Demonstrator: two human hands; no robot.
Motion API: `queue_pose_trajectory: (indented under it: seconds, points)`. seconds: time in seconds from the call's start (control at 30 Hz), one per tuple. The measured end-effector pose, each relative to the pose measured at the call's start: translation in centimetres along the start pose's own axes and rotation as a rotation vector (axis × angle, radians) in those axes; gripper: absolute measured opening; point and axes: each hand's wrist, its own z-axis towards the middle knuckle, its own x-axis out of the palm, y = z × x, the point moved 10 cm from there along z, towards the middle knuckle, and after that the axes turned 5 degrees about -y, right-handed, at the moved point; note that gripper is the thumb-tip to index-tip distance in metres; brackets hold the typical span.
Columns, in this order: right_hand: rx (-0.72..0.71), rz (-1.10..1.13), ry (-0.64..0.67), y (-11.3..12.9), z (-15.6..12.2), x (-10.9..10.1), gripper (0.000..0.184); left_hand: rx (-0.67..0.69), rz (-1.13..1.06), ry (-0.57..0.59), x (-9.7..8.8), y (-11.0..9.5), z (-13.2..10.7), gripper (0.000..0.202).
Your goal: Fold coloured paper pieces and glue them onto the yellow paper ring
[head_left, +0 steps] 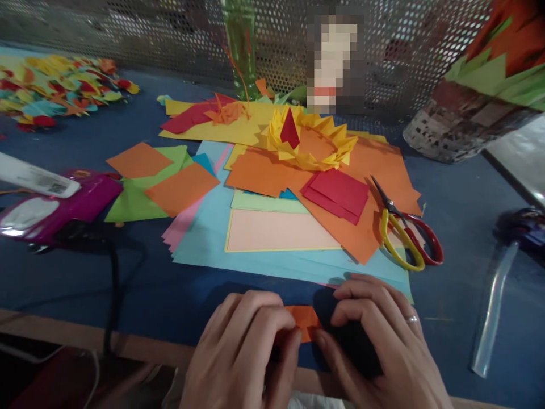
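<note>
My left hand (251, 346) is closed, with thumb and index finger pinching the left end of a small folded piece of orange paper (305, 322). A crease runs across the paper, and its left end is hidden under my fingers. On the other side, my right hand (383, 335), with a ring on one finger, has its thumb tip at the paper's right corner. Its other fingers are curved and stand apart from the thumb. Just beyond the hands lie stacked coloured sheets (204, 238), with a red paper pile (336, 193) and yellow-and-red-handled scissors (402, 227) on top.
A ring of folded yellow paper (340, 150) sits behind the sheets. Purple glue gun (85, 199) with its cord is at left, near folded scraps (55, 85). A glue stick (494, 312) lies at right. Behind stand a green bottle (240, 45) and a paper-covered pot (451, 125).
</note>
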Motion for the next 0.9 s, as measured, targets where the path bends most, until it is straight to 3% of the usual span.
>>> queue_pose_trajectory:
  seconds: [0.33, 0.63, 0.9]
  points:
    - [0.018, 0.007, 0.031, -0.3, 0.1, 0.1, 0.014, -0.007, 0.086, -0.03, -0.1, 0.4, -0.3, 0.031]
    - [0.021, 0.035, 0.065, -0.2, -0.1, 0.5, 0.017, -0.007, 0.062, 0.028, 0.0, 0.2, -0.4, 0.042]
    - [0.063, 0.082, 0.072, -0.1, -0.1, 0.5, 0.018, 0.2, 0.047, 0.057, 0.0, -0.8, -1.2, 0.04]
